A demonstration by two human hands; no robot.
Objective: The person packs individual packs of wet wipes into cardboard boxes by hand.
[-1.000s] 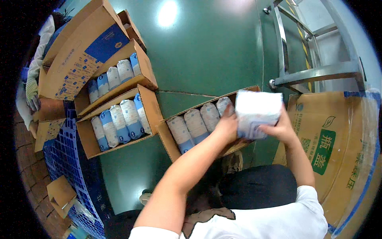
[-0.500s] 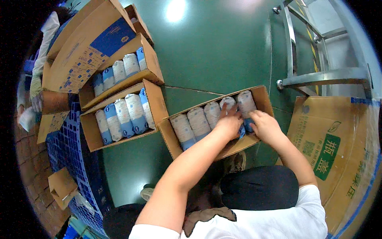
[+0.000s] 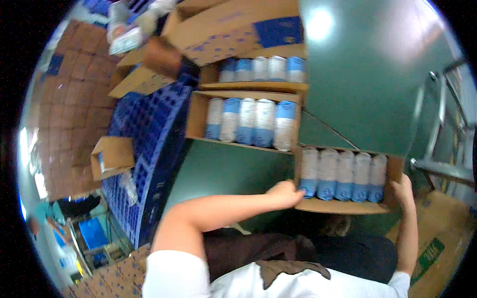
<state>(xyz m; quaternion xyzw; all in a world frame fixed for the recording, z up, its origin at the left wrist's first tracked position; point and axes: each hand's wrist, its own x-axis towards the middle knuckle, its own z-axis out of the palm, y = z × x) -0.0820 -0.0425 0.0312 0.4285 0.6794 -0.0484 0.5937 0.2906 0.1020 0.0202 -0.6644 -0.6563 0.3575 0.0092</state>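
Observation:
An open cardboard box (image 3: 343,206) stands on the green floor in front of my knees. Inside it, several white-and-blue cylindrical packs (image 3: 336,171) lie side by side in a row. My left hand (image 3: 285,194) is closed on the box's left end, near the front corner. At the opposite end, my right hand (image 3: 403,190) grips the right wall, its fingers partly hidden by the cardboard. Just beyond my left hand, a second open box (image 3: 196,116) holds a similar row of packs (image 3: 247,121).
Behind that box is another open carton (image 3: 293,88) with packs. A blue pallet (image 3: 146,129) and stacked cartons (image 3: 74,104) occupy the left. A co-worker's gloved hand (image 3: 146,22) holds a pack at upper left. On the right are a metal frame (image 3: 441,107) and flattened cardboard (image 3: 447,213).
Both my hands have left the packs and taken hold of the box's two ends. The packs now sit evenly spaced. My view has turned left, so everything appears shifted right.

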